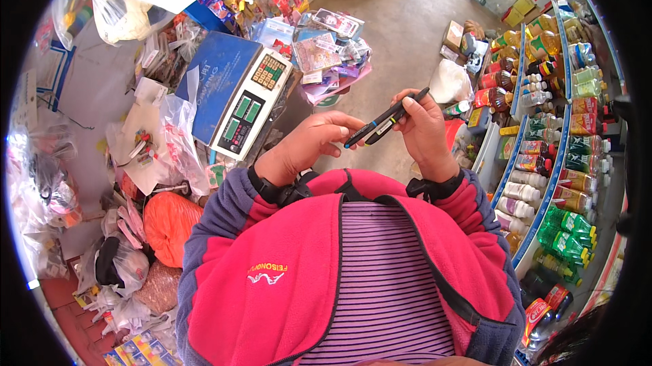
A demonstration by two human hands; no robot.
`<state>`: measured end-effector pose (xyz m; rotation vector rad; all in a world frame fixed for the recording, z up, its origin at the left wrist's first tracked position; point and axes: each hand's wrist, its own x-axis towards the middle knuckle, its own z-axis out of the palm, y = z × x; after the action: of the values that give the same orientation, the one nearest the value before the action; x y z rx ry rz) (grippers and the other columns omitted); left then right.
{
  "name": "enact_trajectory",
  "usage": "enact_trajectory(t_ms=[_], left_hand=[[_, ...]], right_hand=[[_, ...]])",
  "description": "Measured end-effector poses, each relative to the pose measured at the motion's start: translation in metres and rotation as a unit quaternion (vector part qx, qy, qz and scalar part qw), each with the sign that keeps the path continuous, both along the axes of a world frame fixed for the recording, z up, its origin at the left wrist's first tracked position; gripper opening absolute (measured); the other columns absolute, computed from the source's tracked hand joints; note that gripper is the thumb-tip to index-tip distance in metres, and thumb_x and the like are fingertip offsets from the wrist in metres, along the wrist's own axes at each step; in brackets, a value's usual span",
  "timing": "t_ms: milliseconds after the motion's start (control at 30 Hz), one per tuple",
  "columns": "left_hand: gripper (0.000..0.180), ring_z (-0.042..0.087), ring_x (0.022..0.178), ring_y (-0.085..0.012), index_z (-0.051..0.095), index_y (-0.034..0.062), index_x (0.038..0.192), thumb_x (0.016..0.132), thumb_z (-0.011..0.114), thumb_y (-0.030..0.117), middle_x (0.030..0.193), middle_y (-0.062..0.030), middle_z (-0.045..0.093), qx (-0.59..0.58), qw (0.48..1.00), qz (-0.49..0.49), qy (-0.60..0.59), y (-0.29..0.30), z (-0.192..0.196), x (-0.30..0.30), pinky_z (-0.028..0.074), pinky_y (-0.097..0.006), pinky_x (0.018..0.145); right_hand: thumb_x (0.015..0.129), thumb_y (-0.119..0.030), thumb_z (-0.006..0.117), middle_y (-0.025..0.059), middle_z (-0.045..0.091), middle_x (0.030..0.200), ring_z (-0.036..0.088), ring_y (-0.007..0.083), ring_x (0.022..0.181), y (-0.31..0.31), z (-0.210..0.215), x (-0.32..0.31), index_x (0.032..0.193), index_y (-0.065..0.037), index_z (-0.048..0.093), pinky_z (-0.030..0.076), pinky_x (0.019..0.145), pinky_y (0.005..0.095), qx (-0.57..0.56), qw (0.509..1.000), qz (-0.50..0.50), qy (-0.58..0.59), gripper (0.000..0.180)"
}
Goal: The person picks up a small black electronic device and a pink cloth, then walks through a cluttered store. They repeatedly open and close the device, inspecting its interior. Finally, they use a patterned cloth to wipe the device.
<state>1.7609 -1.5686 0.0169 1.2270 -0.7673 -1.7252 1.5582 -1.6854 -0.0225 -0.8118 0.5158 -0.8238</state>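
Observation:
Two dark pens (pixel 382 124) lie side by side, slanting down to the left in front of my chest. One has a blue tip, the other a pale label along its barrel. My right hand (pixel 422 128) is closed around their upper right part, thumb and fingers pinching them. Beside their lower left end is my left hand (pixel 314 136), its fingers loosely bent and apart. The left fingertips come close to the pens; I cannot tell whether they touch. Both wrists wear dark bands.
A blue and white weighing scale (pixel 252 87) stands on the left, amid plastic bags and packets. Beyond it is a pile of cards and small packs (pixel 326 50). An orange bag (pixel 170 229) lies at lower left. Shelves of bottles (pixel 536 155) line the right, beside a concrete floor (pixel 401 33).

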Motion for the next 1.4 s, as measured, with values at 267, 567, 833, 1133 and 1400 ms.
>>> enact_trajectory(t_ms=[267,567,833,1133,1400], left_hand=[[0.028,0.046,0.065,-0.0058,0.063,0.0000,0.108,0.088,0.050,0.015,0.079,-0.0009,0.058,0.013,1.000,-0.017,0.022,0.012,-0.007,-0.021,0.036,-0.019,0.057],[0.027,0.046,0.064,-0.0062,0.062,-0.0011,0.108,0.087,0.048,0.008,0.082,-0.0034,0.061,0.003,0.998,-0.003,0.064,0.019,-0.008,-0.029,0.036,-0.020,0.056],[0.035,0.046,0.068,-0.0085,0.060,-0.0042,0.116,0.086,0.050,0.011,0.086,-0.0055,0.060,-0.028,0.997,-0.015,0.065,0.026,-0.007,-0.031,0.036,-0.021,0.059],[0.036,0.047,0.067,-0.0064,0.060,-0.0023,0.117,0.084,0.045,0.005,0.086,-0.0010,0.058,-0.033,0.999,0.001,0.001,0.029,-0.019,-0.031,0.037,-0.019,0.058],[0.022,0.040,0.055,-0.0016,0.064,0.0024,0.103,0.090,0.048,0.009,0.071,0.0056,0.053,-0.078,0.990,-0.011,-0.118,0.032,-0.005,-0.032,0.031,-0.018,0.048]], right_hand=[[0.095,-0.010,0.053,0.0050,0.061,0.091,0.052,0.0072,0.067,0.016,0.006,-0.011,0.102,-0.003,0.058,0.050,0.061,0.0234,-0.029,1.000,0.009,-0.004,0.011],[0.095,-0.008,0.053,0.0040,0.060,0.091,0.053,0.0068,0.068,0.032,0.005,-0.018,0.102,-0.003,0.058,0.050,0.060,0.0232,-0.088,0.993,0.047,0.055,0.011],[0.094,-0.008,0.053,0.0040,0.060,0.091,0.053,0.0073,0.068,0.035,0.002,-0.021,0.103,-0.004,0.059,0.050,0.059,0.0226,-0.058,0.997,0.008,0.046,0.011],[0.093,-0.010,0.056,0.0026,0.061,0.087,0.057,0.0078,0.066,0.032,0.002,-0.020,0.101,-0.003,0.059,0.051,0.056,0.0217,-0.118,0.987,-0.012,0.108,0.011],[0.093,-0.011,0.059,0.0007,0.057,0.077,0.056,0.0073,0.061,0.044,0.018,-0.012,0.098,-0.003,0.059,0.051,0.055,0.0224,-0.098,0.989,0.017,0.111,0.010]])
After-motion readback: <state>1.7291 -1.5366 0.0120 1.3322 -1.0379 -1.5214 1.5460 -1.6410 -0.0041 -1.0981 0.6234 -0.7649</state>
